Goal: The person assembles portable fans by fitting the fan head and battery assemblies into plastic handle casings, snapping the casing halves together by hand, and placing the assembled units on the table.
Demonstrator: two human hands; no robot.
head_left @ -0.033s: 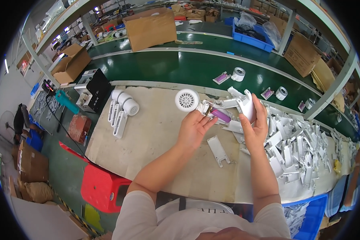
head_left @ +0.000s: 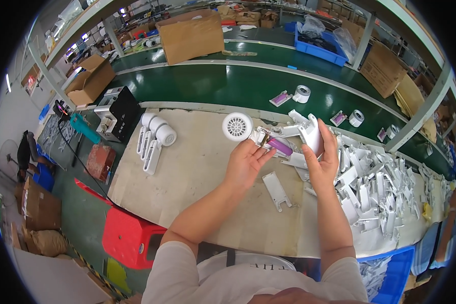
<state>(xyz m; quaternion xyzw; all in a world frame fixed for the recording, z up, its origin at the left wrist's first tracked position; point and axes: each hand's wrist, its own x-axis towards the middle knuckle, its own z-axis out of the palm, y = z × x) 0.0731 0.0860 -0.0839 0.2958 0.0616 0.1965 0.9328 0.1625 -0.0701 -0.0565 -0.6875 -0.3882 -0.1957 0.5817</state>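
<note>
My left hand (head_left: 244, 163) pinches the inner part of a small handheld fan, near where wires join its round white grille head (head_left: 237, 126). A purple battery cell (head_left: 280, 146) lies along this part, beside my fingertips. My right hand (head_left: 323, 157) is closed round a white plastic handle shell (head_left: 310, 135), held tilted with the thumb on its near side. Other white shell pieces lie just under and behind the two hands. On the mat nearer to me rests a single flat white handle cover (head_left: 276, 191), apart from both hands.
At right spreads a heap of white plastic shells (head_left: 375, 187); below it stands a blue bin (head_left: 390, 273). Several assembled white fans (head_left: 156, 137) lie at left near a black machine (head_left: 119, 114). Fan heads with purple cells sit on the green conveyor (head_left: 197, 86). A red stool (head_left: 129, 238) stands left.
</note>
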